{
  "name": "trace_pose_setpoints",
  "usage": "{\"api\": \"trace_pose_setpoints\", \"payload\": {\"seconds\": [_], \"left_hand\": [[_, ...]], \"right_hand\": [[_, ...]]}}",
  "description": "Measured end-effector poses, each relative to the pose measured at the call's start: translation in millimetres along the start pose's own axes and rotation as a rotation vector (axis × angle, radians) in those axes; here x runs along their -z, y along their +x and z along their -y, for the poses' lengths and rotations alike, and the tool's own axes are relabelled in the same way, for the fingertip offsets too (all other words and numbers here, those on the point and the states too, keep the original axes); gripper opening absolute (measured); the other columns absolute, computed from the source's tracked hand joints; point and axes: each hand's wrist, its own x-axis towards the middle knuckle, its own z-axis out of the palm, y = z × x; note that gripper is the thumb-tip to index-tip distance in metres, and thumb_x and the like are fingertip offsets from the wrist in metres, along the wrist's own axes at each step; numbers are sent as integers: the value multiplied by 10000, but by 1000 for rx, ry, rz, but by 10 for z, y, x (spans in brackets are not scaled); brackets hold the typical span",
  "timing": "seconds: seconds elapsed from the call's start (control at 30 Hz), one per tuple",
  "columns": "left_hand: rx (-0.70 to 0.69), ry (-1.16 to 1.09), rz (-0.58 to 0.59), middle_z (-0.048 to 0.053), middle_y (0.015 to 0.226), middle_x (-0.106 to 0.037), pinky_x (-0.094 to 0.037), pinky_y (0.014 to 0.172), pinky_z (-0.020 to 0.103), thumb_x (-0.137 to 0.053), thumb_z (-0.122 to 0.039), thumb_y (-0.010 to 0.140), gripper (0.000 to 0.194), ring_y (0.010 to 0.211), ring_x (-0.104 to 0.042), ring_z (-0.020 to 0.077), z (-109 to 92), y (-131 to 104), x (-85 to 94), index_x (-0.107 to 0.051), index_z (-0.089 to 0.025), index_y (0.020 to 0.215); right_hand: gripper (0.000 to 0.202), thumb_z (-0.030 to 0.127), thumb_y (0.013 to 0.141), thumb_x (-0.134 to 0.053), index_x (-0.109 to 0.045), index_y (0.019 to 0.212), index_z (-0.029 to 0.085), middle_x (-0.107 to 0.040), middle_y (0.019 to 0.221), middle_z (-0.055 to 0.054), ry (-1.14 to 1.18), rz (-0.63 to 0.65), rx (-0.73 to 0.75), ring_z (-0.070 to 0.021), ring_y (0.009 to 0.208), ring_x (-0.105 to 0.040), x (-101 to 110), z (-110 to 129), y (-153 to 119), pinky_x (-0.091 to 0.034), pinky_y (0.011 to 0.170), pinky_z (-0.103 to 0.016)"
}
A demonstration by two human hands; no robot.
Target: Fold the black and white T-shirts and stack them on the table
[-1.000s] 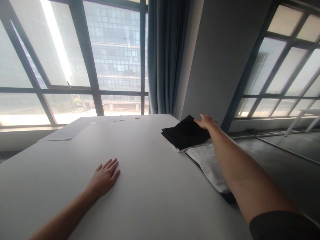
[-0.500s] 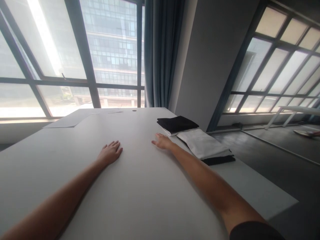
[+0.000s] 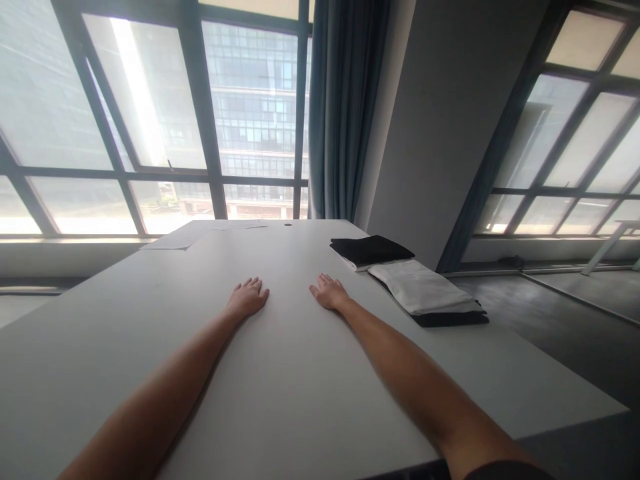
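My left hand (image 3: 247, 297) lies palm down on the white table (image 3: 280, 387), fingers spread, holding nothing. To its right, my right hand (image 3: 329, 291) also rests on the tabletop with its fingers apart and nothing in it. Nearest to the right hand are folded fabrics in two stacks. One has a folded black cloth (image 3: 375, 250) over a white layer. The other, closer to me, shows a folded light grey cloth (image 3: 427, 287) on top of a black one (image 3: 453, 320). Neither hand touches these stacks.
Sheets of white paper (image 3: 173, 241) lie toward the table's far left edge. A small dark round spot (image 3: 288, 225) marks the far end. Behind stand windows (image 3: 255, 100), a blue-grey curtain (image 3: 337, 113) and a grey pillar (image 3: 440, 120). Another table (image 3: 613, 243) is at far right.
The right hand has come down flatter onto the table, turning its fingers forward, away from the cloth stacks. The view has swung slightly left. The cloths have not moved on the table.
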Motion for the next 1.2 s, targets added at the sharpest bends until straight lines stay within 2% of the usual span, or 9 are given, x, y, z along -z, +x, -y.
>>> {"api": "trace_pose_setpoints", "payload": {"seconds": [0.13,0.63,0.73,0.8,0.93,1.0,1.1,1.2], "left_hand": [[-1,-7,-24,100,1596,-336,-231,1191,453,-260,-490,959,648,1483,-269,245,15,-8,-3,-426,-142,1480],[16,-32,-124,106,1520,-466,-315,1147,394,-329,-438,952,523,1415,-401,232,-34,-123,18,-557,-186,1350],[17,-33,-132,110,1503,-486,-339,1129,391,-321,-421,955,502,1386,-438,238,-50,-201,52,-578,-193,1321],[16,-33,-131,120,1491,-494,-351,1118,394,-311,-411,960,498,1367,-456,248,-73,-272,84,-586,-187,1309],[10,-37,-85,145,1497,-472,-326,1128,421,-277,-408,980,521,1384,-421,267,-146,-465,136,-547,-159,1350],[4,-42,-34,146,1536,-419,-285,1151,442,-269,-432,990,537,1422,-363,266,-185,-601,150,-495,-168,1400],[-12,-57,66,151,1605,-297,-202,1186,469,-267,-498,991,602,1487,-236,268,-239,-910,169,-390,-167,1479],[-94,-77,148,187,1633,-188,-165,1183,543,-235,-522,992,656,1511,-146,304,-288,-1369,223,-303,-147,1525]], "right_hand": [[706,503,1002,-215,-234,1566,79,-162,1642,-121,-12,5,6,-210,1515,-126,-133,-58,21,-75,1211,-435],[678,493,1011,-213,-253,1565,104,-171,1643,-95,-20,6,-16,-193,1510,-140,-103,-28,-44,-83,1208,-403],[661,486,1010,-235,-301,1548,108,-214,1634,-103,-25,-19,-5,-201,1501,-172,-100,-34,-61,-104,1201,-398],[621,463,1005,-272,-383,1510,119,-295,1607,-111,-34,-62,20,-212,1477,-238,-95,-37,-85,-148,1188,-384],[484,376,986,-342,-601,1318,138,-543,1426,-132,-87,-193,78,-249,1303,-474,-73,-10,-166,-334,1083,-356],[417,326,976,-368,-681,1182,143,-629,1286,-143,-139,-241,120,-253,1215,-529,-58,21,-205,-382,1029,-335],[377,305,971,-394,-715,1100,155,-650,1206,-141,-176,-290,214,-244,1168,-549,-43,70,-243,-424,963,-303],[363,299,965,-409,-728,1065,159,-657,1165,-132,-186,-303,237,-236,1065,-609,-49,97,-254,-456,894,-300]]}}
